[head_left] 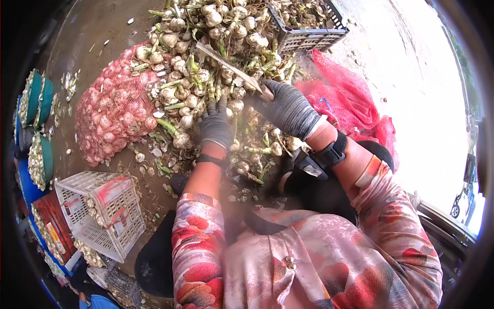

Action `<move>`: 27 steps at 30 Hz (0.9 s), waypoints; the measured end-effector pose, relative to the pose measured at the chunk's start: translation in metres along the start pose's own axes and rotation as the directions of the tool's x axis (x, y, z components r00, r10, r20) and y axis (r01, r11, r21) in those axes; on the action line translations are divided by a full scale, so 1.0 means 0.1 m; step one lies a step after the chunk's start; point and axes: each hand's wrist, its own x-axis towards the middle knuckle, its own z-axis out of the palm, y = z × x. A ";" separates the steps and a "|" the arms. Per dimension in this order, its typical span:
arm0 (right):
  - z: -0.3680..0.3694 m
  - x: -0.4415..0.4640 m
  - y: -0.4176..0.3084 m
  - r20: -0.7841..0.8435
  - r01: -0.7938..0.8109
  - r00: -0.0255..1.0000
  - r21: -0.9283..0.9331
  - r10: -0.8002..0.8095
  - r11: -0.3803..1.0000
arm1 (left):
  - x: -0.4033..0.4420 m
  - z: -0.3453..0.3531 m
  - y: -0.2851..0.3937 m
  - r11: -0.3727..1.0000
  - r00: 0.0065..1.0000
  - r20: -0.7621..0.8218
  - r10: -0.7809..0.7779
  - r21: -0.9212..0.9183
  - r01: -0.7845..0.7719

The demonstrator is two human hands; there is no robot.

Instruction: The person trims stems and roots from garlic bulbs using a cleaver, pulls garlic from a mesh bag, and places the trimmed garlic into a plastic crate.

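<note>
Ground [110, 33], two hands [216, 126] [289, 105], one apparent knife [228, 66]

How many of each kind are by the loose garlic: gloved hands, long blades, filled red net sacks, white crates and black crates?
Gloved hands: 2 (left hand, right hand)
Long blade: 1
Filled red net sack: 1
White crate: 1
Black crate: 1
Total: 6
</note>
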 end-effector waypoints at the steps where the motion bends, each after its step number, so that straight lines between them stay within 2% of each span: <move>1: -0.05 0.00 0.00 0.017 -0.051 0.999 -0.024 0.051 0.998 | 0.06 0.10 -0.04 1.000 1.000 0.006 0.003 -0.001 -0.003; 2: -0.09 -0.01 -0.01 0.034 -0.099 0.994 -0.045 0.100 0.994 | 0.11 0.23 -0.16 0.921 0.995 0.070 -0.074 -0.377 0.095; 4: -0.11 -0.01 0.03 0.057 -0.098 0.994 -0.022 0.099 0.995 | 0.13 0.47 -0.39 0.708 0.978 0.161 -0.131 -0.676 0.206; 6: -0.09 -0.03 0.06 0.080 -0.093 0.992 0.003 0.093 0.996 | 0.05 0.71 -0.61 0.680 0.980 0.040 -0.194 -0.714 0.163; 7: -0.08 -0.04 0.08 0.078 -0.060 0.995 -0.045 0.063 0.997 | 0.06 0.76 -0.71 0.747 0.987 0.027 -0.160 -0.650 0.139; 8: -0.07 -0.04 0.12 0.074 -0.023 0.997 -0.095 0.030 0.995 | 0.05 0.81 -0.81 0.751 0.986 0.020 -0.163 -0.646 0.137; 10: 0.00 -0.05 0.16 0.067 0.017 0.998 -0.041 -0.014 0.999 | -0.02 0.78 -0.91 0.923 0.994 0.019 -0.105 -0.371 0.105; 11: 0.01 -0.07 0.17 0.120 -0.019 0.992 -0.101 0.031 0.995 | 0.02 0.76 -0.95 0.972 0.997 0.056 -0.057 -0.223 0.068; 12: 0.01 -0.10 0.12 0.170 -0.056 0.982 -0.161 0.084 0.985 | 0.02 0.73 -0.95 0.974 0.997 0.050 -0.056 -0.219 0.065; 13: 0.06 -0.12 0.11 0.174 -0.002 0.984 -0.247 0.046 0.969 | -0.01 0.70 -0.96 0.729 0.977 0.094 -0.189 -0.654 0.204; 14: 0.08 -0.14 0.11 0.167 -0.001 0.985 -0.238 0.042 0.971 | -0.04 0.66 -0.97 0.291 0.940 0.195 -0.278 -0.916 0.276; 15: 0.10 -0.17 0.10 0.223 0.066 0.975 -0.289 0.000 0.955 | -0.11 0.46 -0.93 0.084 0.933 0.226 -0.281 -0.962 0.259; 16: 0.14 -0.19 0.09 0.281 0.141 0.959 -0.337 -0.043 0.931 | -0.18 0.54 -1.10 -0.394 0.938 0.335 -0.092 -0.877 0.275; 17: 0.24 -0.17 0.17 0.284 0.211 0.953 -0.369 -0.106 0.905 | -0.25 0.50 -1.12 0.069 0.975 0.103 -0.195 -0.991 0.118; 19: 0.25 -0.17 0.02 0.301 0.239 0.945 -0.358 -0.131 0.903 | -0.34 0.32 -1.11 0.532 0.969 -0.167 -0.181 -0.845 -0.047; 20: 0.25 -0.18 -0.05 0.322 0.252 0.937 -0.351 -0.136 0.902 | -0.36 0.27 -1.11 0.801 0.931 -0.364 0.013 -0.554 -0.227; 21: 0.22 -0.19 -0.17 0.340 0.252 0.930 -0.302 -0.143 0.919 | -0.41 0.19 -1.07 0.879 0.898 -0.417 0.138 -0.366 -0.305; 22: 0.25 -0.20 -0.22 0.336 0.250 0.931 -0.305 -0.142 0.919 | -0.46 0.11 -1.04 0.916 0.848 -0.462 0.261 -0.160 -0.369; 23: 0.26 -0.20 -0.25 0.343 0.285 0.925 -0.336 -0.165 0.898 | -0.54 -0.23 -0.83 0.849 0.930 -0.334 0.153 -0.438 -0.297; 24: 0.26 -0.20 -0.26 0.353 0.318 0.917 -0.367 -0.186 0.874 | -0.63 -0.55 -0.62 0.719 0.982 -0.169 0.079 -0.673 -0.174; 25: 0.29 -0.12 -0.09 0.380 0.273 0.916 -0.354 -0.129 0.894 | -0.73 -0.79 -0.43 0.359 0.997 0.034 -0.063 -0.932 0.054; 26: 0.42 -0.03 0.28 0.359 0.230 0.929 -0.367 -0.090 0.901 | -0.82 -0.79 -0.42 0.359 0.998 0.034 -0.055 -0.932 0.051; 27: 0.28 -0.06 0.26 0.384 0.160 0.923 -0.340 -0.019 0.927 | -0.86 -0.78 -0.45 0.369 0.997 0.056 -0.057 -0.927 0.073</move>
